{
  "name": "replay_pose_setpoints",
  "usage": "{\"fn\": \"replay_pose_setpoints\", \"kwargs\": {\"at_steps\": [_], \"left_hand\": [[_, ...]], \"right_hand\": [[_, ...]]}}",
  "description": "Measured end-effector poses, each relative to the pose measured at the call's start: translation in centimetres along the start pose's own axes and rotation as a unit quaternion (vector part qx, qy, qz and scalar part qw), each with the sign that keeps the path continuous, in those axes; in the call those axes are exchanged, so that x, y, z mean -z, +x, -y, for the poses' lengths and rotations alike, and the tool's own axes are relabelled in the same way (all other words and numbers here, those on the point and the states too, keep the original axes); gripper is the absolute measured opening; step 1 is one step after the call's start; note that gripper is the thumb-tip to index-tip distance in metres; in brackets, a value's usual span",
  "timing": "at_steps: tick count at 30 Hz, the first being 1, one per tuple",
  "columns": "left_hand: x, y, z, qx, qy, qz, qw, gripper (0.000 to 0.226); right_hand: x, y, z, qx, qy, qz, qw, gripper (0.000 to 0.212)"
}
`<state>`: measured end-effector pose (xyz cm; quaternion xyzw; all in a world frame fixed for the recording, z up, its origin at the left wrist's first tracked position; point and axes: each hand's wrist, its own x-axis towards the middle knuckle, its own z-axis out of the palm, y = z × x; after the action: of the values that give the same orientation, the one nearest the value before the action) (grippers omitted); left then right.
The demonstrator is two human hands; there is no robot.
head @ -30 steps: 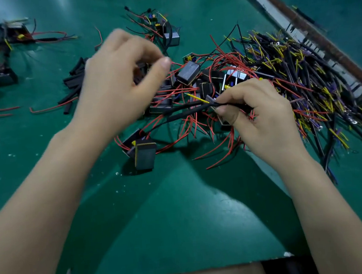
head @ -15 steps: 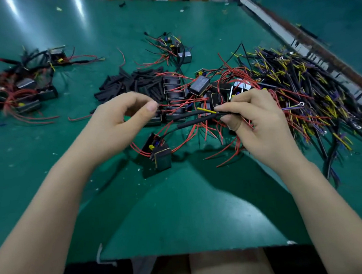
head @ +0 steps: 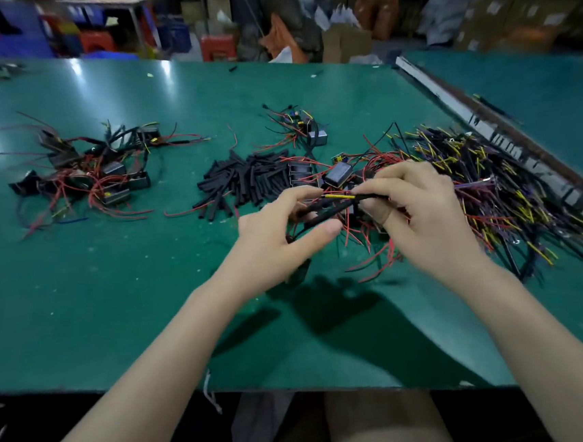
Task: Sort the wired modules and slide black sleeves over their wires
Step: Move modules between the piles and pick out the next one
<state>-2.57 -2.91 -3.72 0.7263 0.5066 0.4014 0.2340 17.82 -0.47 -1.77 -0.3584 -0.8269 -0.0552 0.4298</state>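
My right hand pinches a black-and-yellow wire that runs left toward my left hand. The left hand's fingers curl round a black sleeve on that wire, thumb stretched out below it. Both hands hover over a tangle of black modules with red wires. A pile of loose black sleeves lies just beyond the left hand. A module that hangs from the held wire is mostly hidden under the left hand.
A heap of sorted modules with wires sits at the far left of the green table. A small cluster of modules lies further back. Many black, yellow and purple wires are spread on the right beside a metal rail.
The left hand came down and right from above the pile and took hold of the sleeve on the wire held by the right hand. The view tilted up.
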Motion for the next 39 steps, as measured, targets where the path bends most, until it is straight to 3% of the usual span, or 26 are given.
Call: {"fn": "replay_pose_setpoints", "kwargs": {"at_steps": [5, 9, 14, 17, 22, 25, 29, 33, 36, 39], "left_hand": [[1.3, 1.1, -0.3, -0.029, -0.108, -0.030, 0.993, 0.037], [2.7, 3.2, -1.1, 0.004, -0.138, 0.033, 0.990, 0.037], [5.0, 3.6, 0.4, 0.085, -0.215, 0.076, 0.970, 0.036], [6.7, 3.1, 1.9, 0.127, -0.260, 0.035, 0.957, 0.018], [13.5, 3.4, 3.7, 0.186, -0.273, -0.120, 0.936, 0.018], [19.5, 5.4, 4.4, 0.181, -0.235, -0.199, 0.934, 0.018], [24.4, 10.5, 7.1, 0.219, -0.101, -0.271, 0.932, 0.018], [23.8, 15.3, 12.4, 0.312, 0.051, -0.240, 0.918, 0.024], [22.7, 16.3, 15.6, 0.377, 0.241, -0.211, 0.869, 0.041], [21.5, 16.7, 16.7, 0.395, 0.257, -0.182, 0.863, 0.051]], "right_hand": [[1.0, 2.9, 0.0, 0.068, -0.105, 0.049, 0.991, 0.015], [1.0, 5.7, 0.2, 0.151, -0.168, 0.059, 0.972, 0.013], [-1.3, 8.5, 1.5, 0.176, -0.163, 0.044, 0.970, 0.015], [-3.7, 9.2, 2.3, 0.150, -0.116, -0.001, 0.982, 0.015], [-8.5, 7.8, 2.8, 0.010, -0.013, -0.104, 0.994, 0.021], [-10.9, 6.2, 2.9, -0.029, 0.016, -0.055, 0.998, 0.029], [-12.1, 5.4, 2.8, -0.003, -0.005, -0.011, 1.000, 0.032], [-12.1, 5.2, 2.8, -0.001, -0.020, 0.006, 1.000, 0.034], [-12.2, 4.8, 2.8, -0.029, -0.035, 0.030, 0.999, 0.038], [-12.4, 4.6, 2.6, -0.061, -0.051, 0.050, 0.996, 0.041]]}}
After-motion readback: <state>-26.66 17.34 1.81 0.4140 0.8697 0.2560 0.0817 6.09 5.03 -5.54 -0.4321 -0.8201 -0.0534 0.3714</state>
